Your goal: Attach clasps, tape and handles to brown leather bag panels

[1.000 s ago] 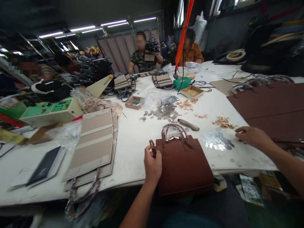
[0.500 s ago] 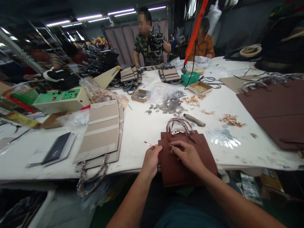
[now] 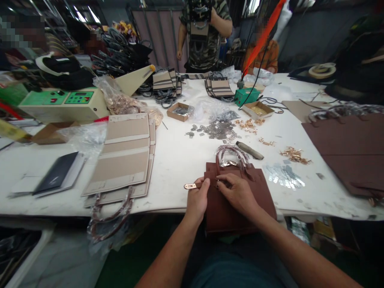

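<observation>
A brown handbag point(image 3: 240, 212) with plastic-wrapped handles point(image 3: 232, 154) leans at the table's front edge, in front of me. At its upper left, my left hand point(image 3: 198, 198) pinches a brown strap with a gold-coloured metal end plate point(image 3: 190, 186) pointing left. My right hand point(image 3: 237, 192) rests on the bag's upper front, thumb and fingers pinched together by the strap; what lies between those fingertips is too small to make out. Just behind the bag lies a wrapped tool handle point(image 3: 249, 150). Thin silver metal plates point(image 3: 285, 175) lie to its right.
Stacked beige bag panels point(image 3: 126, 156) and a dark notebook point(image 3: 58, 172) lie left. Grey metal pieces point(image 3: 220, 130) and gold fittings point(image 3: 295, 155) are scattered mid-table. Brown panels point(image 3: 339, 148) cover the right side. A machine with a green panel point(image 3: 64, 104) stands back left; a person point(image 3: 205, 48) stands opposite.
The strap's metal end has turned its flat face toward me. My right fingers have closed in at the bag's front. The person opposite has straightened up, and the view has shifted slightly.
</observation>
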{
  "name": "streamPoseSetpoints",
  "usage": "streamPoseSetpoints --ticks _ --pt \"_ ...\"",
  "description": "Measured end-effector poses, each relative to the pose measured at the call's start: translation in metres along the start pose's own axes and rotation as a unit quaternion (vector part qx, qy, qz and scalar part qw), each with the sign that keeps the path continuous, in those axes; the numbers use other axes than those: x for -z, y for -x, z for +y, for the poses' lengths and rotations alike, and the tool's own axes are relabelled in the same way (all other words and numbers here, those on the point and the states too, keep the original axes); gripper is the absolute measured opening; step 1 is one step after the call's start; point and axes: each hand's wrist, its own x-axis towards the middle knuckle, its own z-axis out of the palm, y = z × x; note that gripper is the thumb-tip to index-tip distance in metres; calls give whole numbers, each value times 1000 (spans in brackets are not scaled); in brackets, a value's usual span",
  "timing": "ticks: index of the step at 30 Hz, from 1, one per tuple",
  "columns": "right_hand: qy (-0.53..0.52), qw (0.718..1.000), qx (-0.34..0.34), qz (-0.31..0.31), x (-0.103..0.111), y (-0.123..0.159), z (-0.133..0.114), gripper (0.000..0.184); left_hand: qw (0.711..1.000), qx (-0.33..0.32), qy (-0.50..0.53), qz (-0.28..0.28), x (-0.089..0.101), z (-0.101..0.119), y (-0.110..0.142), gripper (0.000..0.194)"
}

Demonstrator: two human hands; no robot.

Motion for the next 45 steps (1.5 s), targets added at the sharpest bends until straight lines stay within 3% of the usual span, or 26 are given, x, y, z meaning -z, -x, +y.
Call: streamPoseSetpoints --ticks 9,16,25,36,42,45 --pt "115 991 55 -50 -3 -12 -16 19 999 -16 -28 -5 2 -1 2 29" --pt "87 995 44 -33 -4 -8 -16 20 999 -5 45 17 -2 -3 2 26" --pt "-7 996 -84 -44 -4 0 -20 24 999 -4 12 42 -1 -1 3 24" --pt "-7 996 -82 -41 -4 8 -13 24 998 -21 -26 47 0 1 3 26" --pt "30 999 -16 -26 -9 8 -12 25 997 -25 -51 50 0 7 5 27" --pt "62 997 -17 -33 -14 8 -13 25 996 -30 -63 53 0 7 6 25"
